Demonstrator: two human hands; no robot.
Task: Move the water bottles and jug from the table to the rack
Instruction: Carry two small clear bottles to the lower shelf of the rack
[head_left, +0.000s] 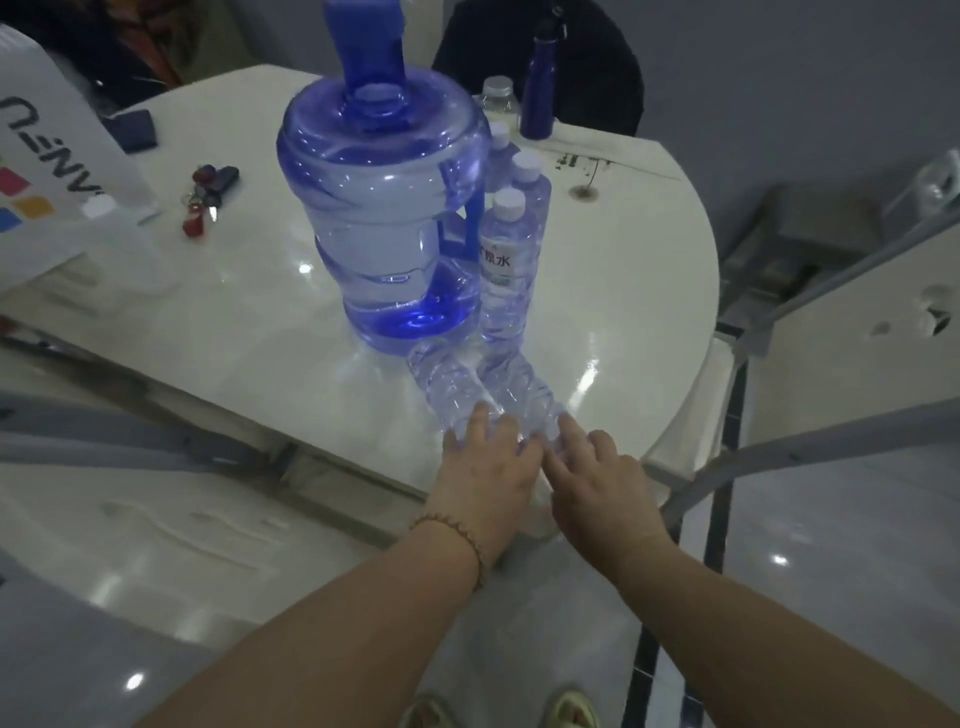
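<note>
Watching the head feed from my desk: the nearest thing is a bead bracelet on the left wrist, with both forearms stretched out to the near edge of the white table. The left hand has its fingers spread and laid over the near end of one lying bottle — resting on top, not wrapped round it as far as I can see. The right hand touches the second lying bottle with its forefinger stretched out; I can't tell whether the other fingers grip it. Those two lie side by side on the table, pretty much touching. Just behind them the big blue jug stands upright, with a standing bottle right beside it on the right and more bottles lined up behind that one. Further back — a dark blue flask. Off to the left are some keys and a white bag.
</note>
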